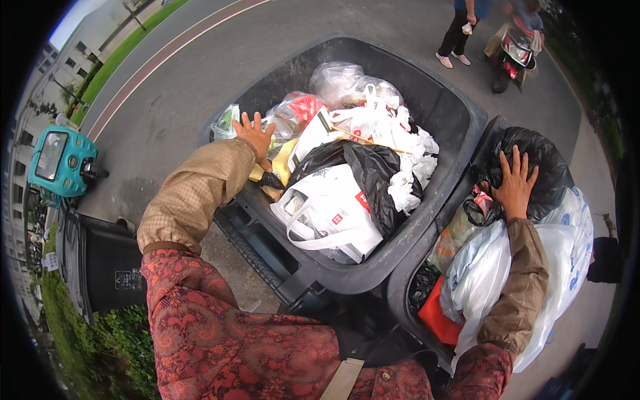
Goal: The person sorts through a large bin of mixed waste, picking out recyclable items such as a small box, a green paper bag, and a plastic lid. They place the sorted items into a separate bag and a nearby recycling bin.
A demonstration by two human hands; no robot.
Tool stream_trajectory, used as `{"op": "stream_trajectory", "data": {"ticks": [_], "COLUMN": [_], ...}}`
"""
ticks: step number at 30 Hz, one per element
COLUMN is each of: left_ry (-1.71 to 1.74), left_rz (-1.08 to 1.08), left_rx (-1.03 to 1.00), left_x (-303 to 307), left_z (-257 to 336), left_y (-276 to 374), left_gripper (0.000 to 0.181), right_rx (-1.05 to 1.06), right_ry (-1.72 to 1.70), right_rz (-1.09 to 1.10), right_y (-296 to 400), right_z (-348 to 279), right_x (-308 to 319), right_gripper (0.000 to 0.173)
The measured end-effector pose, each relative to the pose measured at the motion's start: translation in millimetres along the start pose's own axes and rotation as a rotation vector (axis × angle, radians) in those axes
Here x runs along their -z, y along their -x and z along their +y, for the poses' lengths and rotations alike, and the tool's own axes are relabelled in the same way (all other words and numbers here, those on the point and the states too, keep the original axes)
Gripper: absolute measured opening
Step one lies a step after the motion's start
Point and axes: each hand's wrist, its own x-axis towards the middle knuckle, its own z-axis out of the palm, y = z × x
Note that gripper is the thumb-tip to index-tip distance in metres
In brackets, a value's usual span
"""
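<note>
My left hand (255, 140), fingers spread, is over the left side of a dark wheeled bin (330, 275), close to clear plastic bags (292, 107) of waste. Beside it lie a white carrier bag (332, 210) with red print, a black plastic bag (367, 172), crumpled white tissues (412, 172) and a thin wooden stick (370, 141). My right hand (515, 185) rests with fingers apart on a full black garbage bag (540, 155) on top of a second bin (400, 280). White plastic bags (480, 265) and a red bag (440, 312) are heaped below that hand.
Another dark bin (110, 260) stands at left near a hedge (115, 345). A teal three-wheeled vehicle (62, 160) is on the road (165, 115). Beyond the bins are a standing person (457, 30) and a rider on a red scooter (515, 50).
</note>
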Motion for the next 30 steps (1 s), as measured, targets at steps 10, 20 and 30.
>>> {"op": "stream_trajectory", "data": {"ticks": [10, 20, 30], "left_ry": [0.51, 0.483, 0.583], "left_rz": [0.227, 0.123, 0.657], "left_rx": [-0.129, -0.064, -0.054], "left_x": [-45, 98, 190], "left_z": [-23, -89, -128], "left_y": [-16, -3, -25], "left_gripper": [0.049, 0.05, 0.038], "right_rx": [-0.016, -0.022, -0.033], "right_ry": [-0.014, -0.068, -0.115], "right_rz": [-0.017, -0.013, -0.002], "right_y": [2, 2, 3], "right_z": [3, 1, 3], "right_x": [6, 11, 6], "right_gripper": [0.083, 0.08, 0.08]}}
